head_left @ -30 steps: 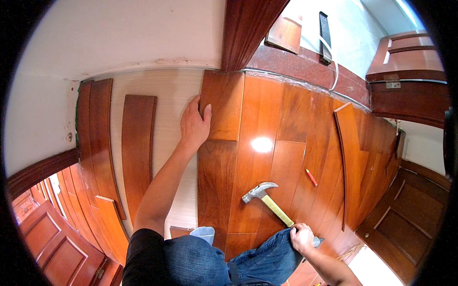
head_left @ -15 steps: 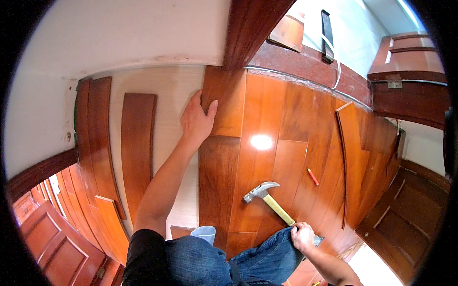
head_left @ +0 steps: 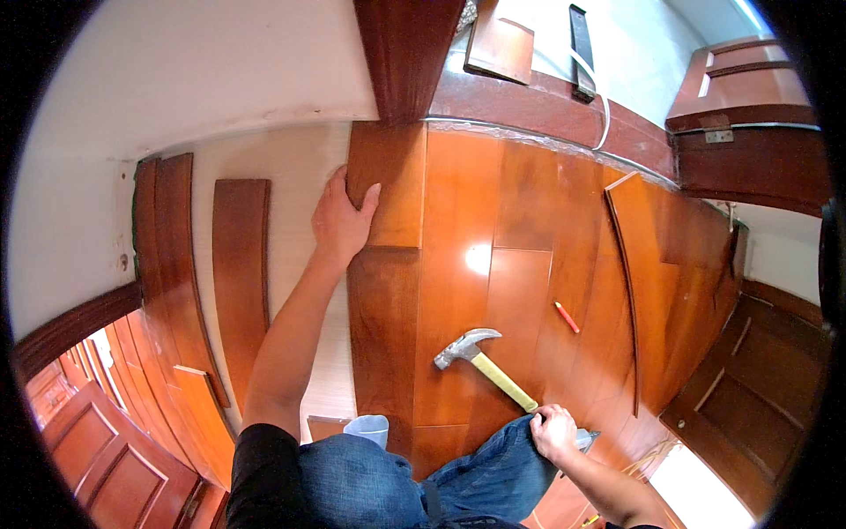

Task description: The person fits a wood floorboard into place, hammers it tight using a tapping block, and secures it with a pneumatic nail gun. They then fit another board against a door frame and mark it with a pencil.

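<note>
My left hand grips the left edge of a short reddish-brown plank, which butts against a longer plank below it and lies at the foot of the wooden door post. My right hand is closed on the end of a claw hammer with a yellow handle, beside my jeans-covered knee. The hammer's head is over the glossy laid flooring. A red pencil lies to the right of the hammer.
Loose planks lie at left on pale underlay. A long board rests on the right flooring. Beyond the reddish threshold are a black metal bar, a white cord and a board offcut. Panelled doors and walls border the space.
My left hand and the short plank have edged forward, toward the door post. The whole view has since shifted slightly left. My right hand stays on the hammer handle.
</note>
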`<state>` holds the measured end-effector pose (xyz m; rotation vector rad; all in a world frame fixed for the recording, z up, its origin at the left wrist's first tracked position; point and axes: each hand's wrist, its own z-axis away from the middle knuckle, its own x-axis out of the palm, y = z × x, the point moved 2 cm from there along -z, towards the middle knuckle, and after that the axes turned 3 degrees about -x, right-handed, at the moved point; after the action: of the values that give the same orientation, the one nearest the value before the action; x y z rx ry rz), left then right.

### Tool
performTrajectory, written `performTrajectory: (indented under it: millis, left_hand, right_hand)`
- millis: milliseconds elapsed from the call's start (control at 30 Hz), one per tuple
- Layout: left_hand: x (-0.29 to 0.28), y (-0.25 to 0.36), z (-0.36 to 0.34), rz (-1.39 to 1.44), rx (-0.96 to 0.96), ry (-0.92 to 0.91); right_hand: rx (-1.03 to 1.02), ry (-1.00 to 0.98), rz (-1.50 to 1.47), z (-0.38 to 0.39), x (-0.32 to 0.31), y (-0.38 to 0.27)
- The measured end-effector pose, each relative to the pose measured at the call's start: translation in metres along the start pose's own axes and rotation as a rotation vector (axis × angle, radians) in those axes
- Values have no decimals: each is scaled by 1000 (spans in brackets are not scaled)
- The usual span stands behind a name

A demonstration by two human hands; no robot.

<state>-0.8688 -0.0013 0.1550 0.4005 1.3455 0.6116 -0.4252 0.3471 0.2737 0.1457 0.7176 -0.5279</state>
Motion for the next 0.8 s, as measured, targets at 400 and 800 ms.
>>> performTrajectory:
  millis: [400,800]
  left_hand:
    - [-25,7,16,-99,-24,-124]
    - [-71,50,255,-106,263,-545]
  right_hand:
    - [-36,119,-105,23,3,8]
    - [-135,298,-118,61,11,9]
